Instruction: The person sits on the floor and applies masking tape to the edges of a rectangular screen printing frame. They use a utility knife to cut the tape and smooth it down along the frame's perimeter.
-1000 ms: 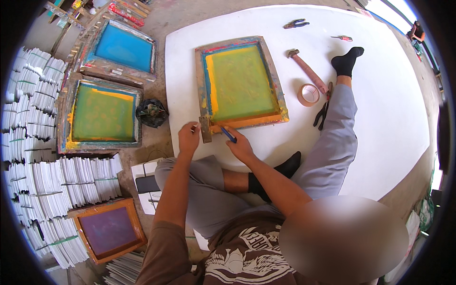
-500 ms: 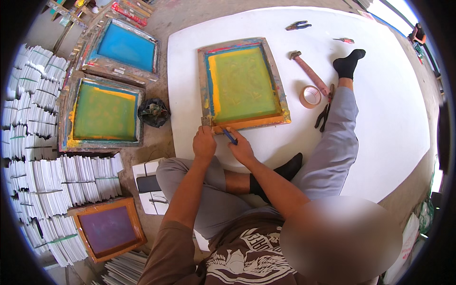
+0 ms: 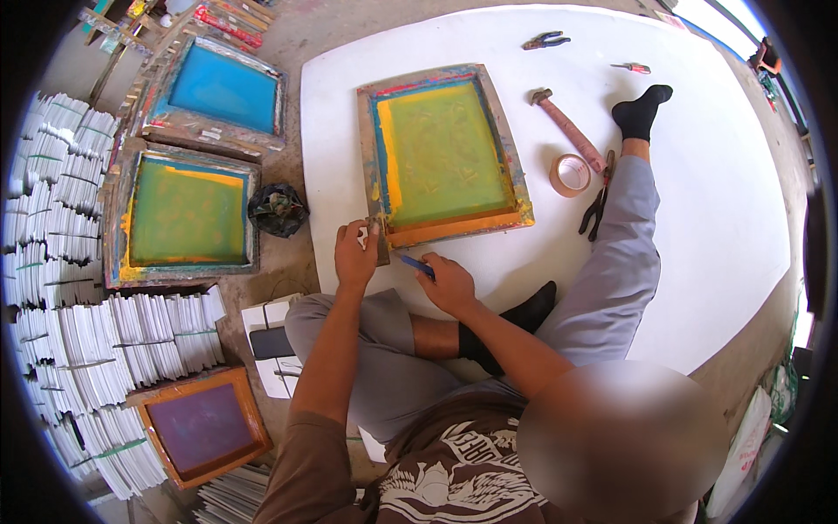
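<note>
A screen-printing frame (image 3: 449,148) with yellow-green mesh and a paint-stained wooden border lies on the white sheet (image 3: 698,262) before me. At its near left corner, my left hand (image 3: 354,258) is closed, fingertips pinching a flat grey-brown piece (image 3: 379,244) along the frame's edge; the piece's kind is unclear. My right hand (image 3: 449,284) grips a slim blue tool (image 3: 419,265), shaped like a utility knife. Its tip points left, just short of the frame's near edge and apart from the wood.
Right of the frame lie a hammer (image 3: 569,131), a tape roll (image 3: 570,175), dark-handled pliers (image 3: 596,205), more pliers (image 3: 546,40) and a screwdriver (image 3: 632,67). To the left are several other screen frames (image 3: 188,210), a black plastic bundle (image 3: 278,210) and paper stacks (image 3: 105,341).
My left hand has shifted left and slightly up, its fingers now higher beside the corner. My right hand has moved slightly right and down with the blue tool, away from the frame's edge.
</note>
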Demonstrator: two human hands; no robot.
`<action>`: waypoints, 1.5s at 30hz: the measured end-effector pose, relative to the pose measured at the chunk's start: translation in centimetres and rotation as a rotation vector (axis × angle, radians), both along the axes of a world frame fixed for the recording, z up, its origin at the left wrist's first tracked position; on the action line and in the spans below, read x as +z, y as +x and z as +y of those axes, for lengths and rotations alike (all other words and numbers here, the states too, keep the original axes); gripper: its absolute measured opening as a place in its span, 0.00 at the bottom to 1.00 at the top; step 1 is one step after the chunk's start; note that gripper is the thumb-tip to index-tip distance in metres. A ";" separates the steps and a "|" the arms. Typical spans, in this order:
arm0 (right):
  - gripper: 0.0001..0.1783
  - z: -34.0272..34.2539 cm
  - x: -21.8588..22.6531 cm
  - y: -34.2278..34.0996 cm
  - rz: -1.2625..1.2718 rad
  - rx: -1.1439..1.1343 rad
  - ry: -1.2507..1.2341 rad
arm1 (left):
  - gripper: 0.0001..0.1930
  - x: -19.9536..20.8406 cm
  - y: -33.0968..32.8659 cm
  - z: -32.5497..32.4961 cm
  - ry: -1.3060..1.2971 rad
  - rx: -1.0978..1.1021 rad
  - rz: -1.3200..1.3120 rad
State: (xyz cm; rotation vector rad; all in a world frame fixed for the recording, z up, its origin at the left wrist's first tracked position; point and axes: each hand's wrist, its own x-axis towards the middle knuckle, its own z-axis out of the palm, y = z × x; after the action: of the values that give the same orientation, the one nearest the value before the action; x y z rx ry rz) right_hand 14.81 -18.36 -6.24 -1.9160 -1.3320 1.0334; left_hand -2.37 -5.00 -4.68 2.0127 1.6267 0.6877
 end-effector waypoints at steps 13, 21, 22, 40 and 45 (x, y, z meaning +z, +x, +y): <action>0.24 4.8 -0.4 -1.1 -0.406 0.090 0.548 | 0.18 -4.0 -0.7 3.5 -0.001 0.017 -0.013; 0.24 9.0 -0.5 -1.9 -0.346 0.281 0.220 | 0.20 -4.7 -0.6 2.1 -0.127 0.025 -0.169; 0.24 9.2 -0.5 -1.9 -0.317 0.270 0.190 | 0.20 -4.8 -0.7 2.1 -0.097 0.005 -0.170; 0.25 11.6 0.1 -0.3 -0.226 0.370 -0.094 | 0.21 -5.1 -0.3 1.8 -0.155 0.030 -0.163; 0.26 11.1 0.7 0.3 -0.243 0.419 -0.057 | 0.20 -5.0 -0.2 1.8 -0.183 0.039 -0.188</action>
State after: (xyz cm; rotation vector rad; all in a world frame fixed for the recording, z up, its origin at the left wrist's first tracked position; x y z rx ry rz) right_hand 15.12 -7.24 -5.53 -1.8935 -1.9208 1.0626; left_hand -2.60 -3.17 -9.64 1.7372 1.5625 0.6922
